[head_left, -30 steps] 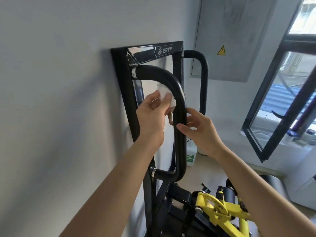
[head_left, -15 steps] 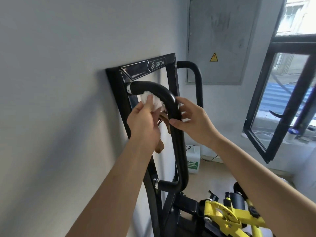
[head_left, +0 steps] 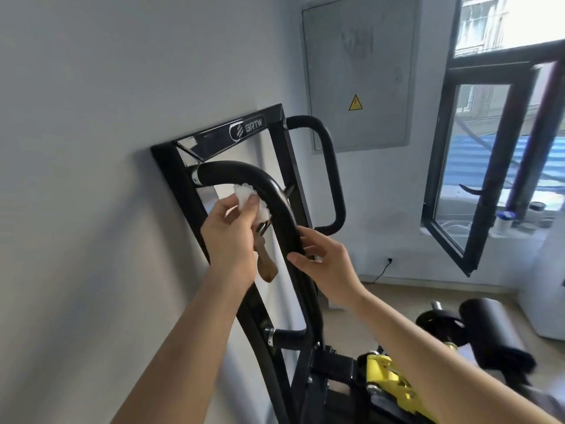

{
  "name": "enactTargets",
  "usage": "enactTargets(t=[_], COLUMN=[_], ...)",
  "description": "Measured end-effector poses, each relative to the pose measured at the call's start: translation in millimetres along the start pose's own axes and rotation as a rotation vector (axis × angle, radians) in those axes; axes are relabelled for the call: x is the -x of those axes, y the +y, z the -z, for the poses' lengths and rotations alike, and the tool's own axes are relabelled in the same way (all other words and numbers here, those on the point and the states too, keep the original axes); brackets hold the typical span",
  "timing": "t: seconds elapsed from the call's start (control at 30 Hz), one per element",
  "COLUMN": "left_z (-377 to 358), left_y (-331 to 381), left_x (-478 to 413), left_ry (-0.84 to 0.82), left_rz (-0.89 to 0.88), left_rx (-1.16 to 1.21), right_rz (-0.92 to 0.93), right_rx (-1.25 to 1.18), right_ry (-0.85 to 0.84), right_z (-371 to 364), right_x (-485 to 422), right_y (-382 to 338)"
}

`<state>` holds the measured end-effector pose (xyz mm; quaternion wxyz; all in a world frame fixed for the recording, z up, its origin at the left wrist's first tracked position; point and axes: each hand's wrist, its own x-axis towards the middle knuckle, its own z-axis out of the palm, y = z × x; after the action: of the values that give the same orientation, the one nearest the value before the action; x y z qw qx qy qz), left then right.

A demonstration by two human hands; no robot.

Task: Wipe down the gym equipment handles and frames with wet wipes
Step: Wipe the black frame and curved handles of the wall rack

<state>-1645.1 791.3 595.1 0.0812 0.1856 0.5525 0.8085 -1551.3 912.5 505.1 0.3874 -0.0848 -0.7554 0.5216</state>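
Observation:
A black gym machine frame marked BRTW leans against the white wall. A curved black padded handle arches from its top left down to a lower joint. My left hand pinches a crumpled white wet wipe against the inner side of that handle's upper bend. My right hand rests on the handle just below, fingers curled round its outer side. A second black handle loops off the frame's right side, untouched. A brown tag-like piece hangs behind my left hand.
Yellow machine parts and a black padded roller lie low at the right. A grey electrical cabinet with a warning sticker is on the far wall. A black-framed window stands swung inward at the right.
My left hand slid the wipe up the handle's bend, then a little back down it. My right hand dropped lower on the handle. The view tilted and shifted left.

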Motion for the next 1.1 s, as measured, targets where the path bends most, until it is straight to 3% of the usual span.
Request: enactTargets(t=[0.13,0.27,0.5,0.87,0.97,1.1], left_z=[13.1,20.9,41.1,60.7,62.4,62.9], left_y=[-6.8,-19.7,-63.6,-147.4,-151.8,-137.2], left_x=[2.2,1.9,1.0,56.1,60.9,54.4], left_ry=[-0.129,-0.204,-0.374,-0.492,-0.507,-0.476], left_rz=[-0.218,-0.295,-0.275,-0.053,-0.014,0.013], left_rx=[-0.281,-0.47,-0.677,-0.988,-0.982,-0.745], right_rz=[-0.061,-0.077,-0.092,-0.123,-0.127,-0.125], right_rx=[-0.032,-0.071,-0.068,-0.039,-0.017,0.014], right_ry=[0.042,0.041,0.051,0.037,0.026,0.024], right_z=[1.4,2.5,1.7,5.6,6.4,5.9], right_x=[20.4,26.3,26.0,23.8,23.0,24.9], right_y=[15.8,15.4,16.8,17.9,20.9,23.2])
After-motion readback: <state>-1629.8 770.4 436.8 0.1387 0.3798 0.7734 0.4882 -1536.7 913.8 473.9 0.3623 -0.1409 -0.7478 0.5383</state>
